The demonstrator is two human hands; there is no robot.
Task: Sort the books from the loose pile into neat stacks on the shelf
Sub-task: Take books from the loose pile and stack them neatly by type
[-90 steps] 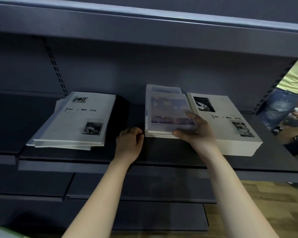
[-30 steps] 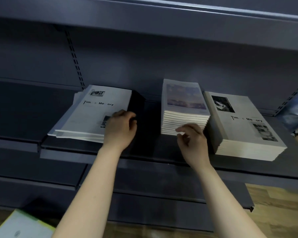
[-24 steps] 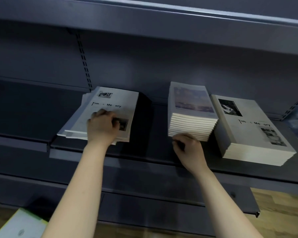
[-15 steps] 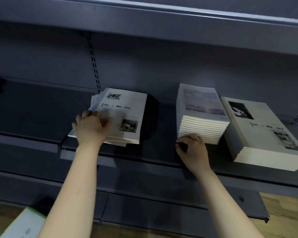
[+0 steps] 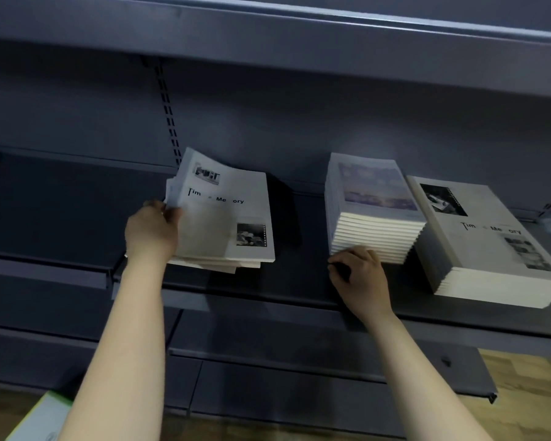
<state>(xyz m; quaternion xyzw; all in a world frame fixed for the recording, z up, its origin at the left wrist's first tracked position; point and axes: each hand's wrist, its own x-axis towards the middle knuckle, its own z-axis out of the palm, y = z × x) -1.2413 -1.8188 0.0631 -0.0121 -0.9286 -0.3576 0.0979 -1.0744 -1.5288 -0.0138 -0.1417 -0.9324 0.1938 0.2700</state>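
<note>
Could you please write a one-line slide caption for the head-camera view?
The left hand grips the edge of the loose book pile; right hand rests by the middle stack on the shelf.

Three heaps of books on one dark shelf (image 5: 299, 275): one loose pile (image 5: 223, 224), one middle stack (image 5: 376, 198), one right stack (image 5: 490, 243). Two heaps share a grey cover, one differs. Two hands: left hand (image 5: 151, 232), right hand (image 5: 360, 275)
</note>
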